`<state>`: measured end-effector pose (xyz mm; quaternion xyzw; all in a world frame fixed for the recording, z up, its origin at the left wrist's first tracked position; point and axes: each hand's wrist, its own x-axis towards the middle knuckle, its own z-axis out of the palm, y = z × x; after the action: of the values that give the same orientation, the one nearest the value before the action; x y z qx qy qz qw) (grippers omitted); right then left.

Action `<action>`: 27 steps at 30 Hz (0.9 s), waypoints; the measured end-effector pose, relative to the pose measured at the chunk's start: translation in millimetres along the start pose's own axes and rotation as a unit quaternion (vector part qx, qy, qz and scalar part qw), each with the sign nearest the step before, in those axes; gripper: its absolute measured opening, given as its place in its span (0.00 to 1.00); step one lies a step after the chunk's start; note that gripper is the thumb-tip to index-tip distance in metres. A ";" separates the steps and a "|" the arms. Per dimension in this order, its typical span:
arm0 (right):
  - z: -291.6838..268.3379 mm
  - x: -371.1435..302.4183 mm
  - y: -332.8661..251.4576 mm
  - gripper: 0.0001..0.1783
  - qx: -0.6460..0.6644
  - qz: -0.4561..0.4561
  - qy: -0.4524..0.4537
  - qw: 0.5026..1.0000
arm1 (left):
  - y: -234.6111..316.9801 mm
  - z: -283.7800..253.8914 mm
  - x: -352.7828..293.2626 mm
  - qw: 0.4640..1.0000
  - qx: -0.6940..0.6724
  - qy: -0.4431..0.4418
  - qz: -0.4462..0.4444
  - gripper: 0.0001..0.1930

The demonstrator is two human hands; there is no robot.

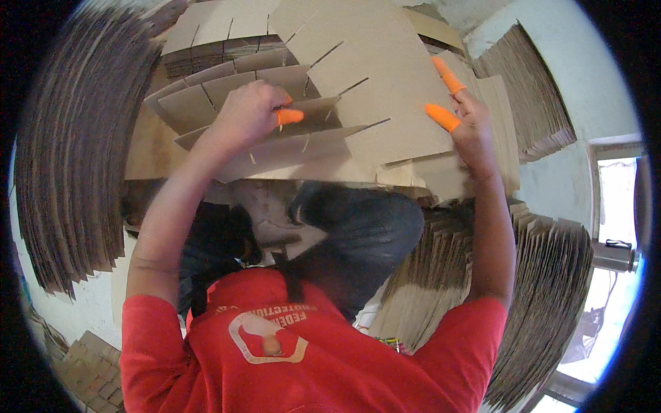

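Observation:
Slotted cardboard strips (256,81) stand in a row at the left of the work surface, meeting the slots of a large cardboard sheet (385,65). My left hand (249,113) is closed on one of these strips, with orange finger covers on its thumb and a finger; the other fingertips are hidden. My right hand (471,127) lies at the sheet's right edge, its thumb and index finger stretched out and apart, both in orange covers. Its thumb touches the sheet; its remaining fingers are partly hidden.
A tall stack of cardboard (76,144) rises at the left. More cardboard stands at the far right (527,93) and below right (544,296). Slotted cardboard pieces (220,51) lie stacked behind the strips. My legs (365,230) are under the work surface's near edge.

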<state>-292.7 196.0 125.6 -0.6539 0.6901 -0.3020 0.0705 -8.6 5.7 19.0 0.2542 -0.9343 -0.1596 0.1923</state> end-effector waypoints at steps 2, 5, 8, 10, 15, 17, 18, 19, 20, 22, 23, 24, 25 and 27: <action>0.0 -0.4 -3.9 0.39 -0.024 -0.036 0.021 0.999 | -7.8 -8.0 9.5 0.998 0.009 0.061 -0.009 0.13; 2.2 0.9 -3.0 0.38 -0.060 -0.051 -0.007 0.997 | -30.8 -27.4 35.7 0.984 0.059 0.164 -0.045 0.18; 2.9 2.8 -10.1 0.37 -0.064 -0.013 -0.083 0.994 | -43.4 -37.7 61.3 0.983 0.114 0.075 -0.119 0.20; 17.0 4.4 -0.5 0.38 -0.014 -0.063 -0.102 0.993 | -52.8 -29.7 72.7 0.984 0.124 -0.032 -0.122 0.15; 38.6 16.5 4.3 0.42 -0.012 -0.094 -0.166 0.982 | -88.0 -1.7 80.2 0.986 0.106 -0.025 -0.126 0.12; 41.1 22.1 3.9 0.42 -0.012 -0.104 -0.177 0.979 | -92.1 2.3 79.6 0.987 0.115 0.009 -0.111 0.12; 39.2 23.6 1.3 0.42 -0.007 -0.084 -0.193 0.978 | -94.2 3.8 79.7 0.987 0.113 0.007 -0.118 0.12; 37.7 25.5 -2.3 0.43 -0.002 -0.064 -0.207 0.976 | -93.7 3.6 79.9 0.986 0.110 0.005 -0.123 0.12; 37.5 26.4 -1.5 0.42 -0.011 -0.045 -0.208 0.977 | -93.2 3.2 80.1 0.986 0.108 0.004 -0.128 0.12; 38.0 27.6 -5.0 0.42 -0.016 0.004 -0.211 0.977 | -93.2 4.0 79.6 0.985 0.116 0.019 -0.126 0.12; 39.2 29.2 -13.1 0.41 -0.011 0.034 -0.213 0.976 | -93.6 5.2 77.3 0.984 0.120 0.026 -0.127 0.12; 40.7 26.6 -26.3 0.41 0.007 0.076 -0.214 0.974 | -94.9 5.4 74.5 0.985 0.111 0.029 -0.130 0.11; 42.9 20.6 -26.6 0.40 -0.005 0.074 -0.202 0.977 | -92.5 4.9 74.1 0.986 0.100 0.033 -0.129 0.11; 56.7 3.5 -8.3 0.39 -0.057 0.022 -0.167 0.984 | -89.2 3.3 76.0 0.988 0.082 0.042 -0.120 0.10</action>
<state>-258.1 174.6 85.1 -0.6827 0.6990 -0.1467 0.1540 -33.8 -107.5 1.9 0.3859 -0.8981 -0.0937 0.1892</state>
